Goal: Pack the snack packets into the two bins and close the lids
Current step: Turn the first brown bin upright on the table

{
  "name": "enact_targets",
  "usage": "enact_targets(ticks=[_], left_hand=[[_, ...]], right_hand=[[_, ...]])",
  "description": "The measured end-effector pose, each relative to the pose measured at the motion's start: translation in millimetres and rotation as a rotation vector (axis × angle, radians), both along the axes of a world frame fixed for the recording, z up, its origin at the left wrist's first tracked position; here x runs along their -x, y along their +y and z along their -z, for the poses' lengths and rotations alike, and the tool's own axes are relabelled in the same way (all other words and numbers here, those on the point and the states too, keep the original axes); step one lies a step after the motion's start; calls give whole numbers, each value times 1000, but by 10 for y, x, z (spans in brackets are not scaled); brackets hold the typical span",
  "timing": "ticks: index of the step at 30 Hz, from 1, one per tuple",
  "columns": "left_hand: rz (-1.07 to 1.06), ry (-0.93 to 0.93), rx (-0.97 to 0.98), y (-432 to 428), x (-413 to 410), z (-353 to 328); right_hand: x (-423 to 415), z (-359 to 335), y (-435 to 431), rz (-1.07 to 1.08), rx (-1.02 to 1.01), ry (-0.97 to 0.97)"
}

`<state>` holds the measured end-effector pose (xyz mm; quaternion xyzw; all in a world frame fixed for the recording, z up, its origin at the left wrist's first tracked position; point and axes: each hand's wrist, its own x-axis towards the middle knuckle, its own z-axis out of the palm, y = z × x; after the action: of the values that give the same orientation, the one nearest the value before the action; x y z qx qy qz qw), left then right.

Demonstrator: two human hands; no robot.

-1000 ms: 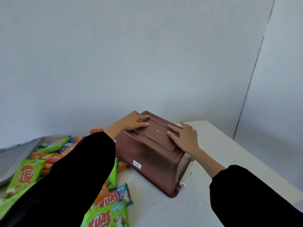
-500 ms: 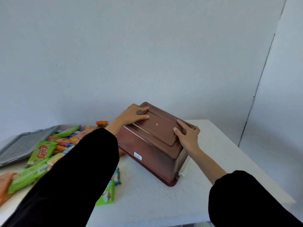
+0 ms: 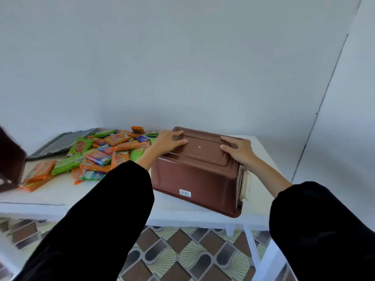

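A brown bin point(image 3: 194, 177) lies upside down on the white table point(image 3: 113, 191), its base facing up and a barcode sticker on the near wall. My left hand point(image 3: 169, 141) rests on the far left corner of the base. On the right end of the base lies my right hand point(image 3: 238, 149), fingers pointing left. Both hands press flat and hold nothing else. A heap of green, orange and blue snack packets point(image 3: 101, 154) lies loose on the table left of the bin. A second dark brown bin point(image 3: 9, 161) shows partly at the left edge.
A grey lid point(image 3: 60, 142) lies flat at the back left, behind the packets. A cream latch point(image 3: 245, 184) hangs on the overturned bin's right end. The table's front edge runs just below the bin, with patterned floor tiles point(image 3: 182, 252) beneath. A wall stands close behind.
The overturned bin has turned so its long side faces me and sits nearer the front edge. The view has pulled back and down. Both hands stayed on the base.
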<state>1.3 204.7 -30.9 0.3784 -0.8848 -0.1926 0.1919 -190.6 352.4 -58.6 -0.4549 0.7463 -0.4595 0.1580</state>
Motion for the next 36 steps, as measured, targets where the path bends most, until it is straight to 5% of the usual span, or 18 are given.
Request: enact_targets(ticks=[13, 19, 24, 31, 36], left_hand=[[-137, 17, -196, 230, -102, 264], [-127, -56, -194, 164, -56, 332], [-63, 229, -129, 206, -183, 424], [14, 516, 60, 661, -530, 776], [61, 497, 163, 772, -672, 1142]], right_hand=[[132, 76, -71, -166, -122, -68], [153, 263, -100, -8, -30, -41], [48, 246, 4, 46, -43, 130], [-275, 541, 576, 5, 219, 243], [-402, 890, 746, -19, 275, 362]])
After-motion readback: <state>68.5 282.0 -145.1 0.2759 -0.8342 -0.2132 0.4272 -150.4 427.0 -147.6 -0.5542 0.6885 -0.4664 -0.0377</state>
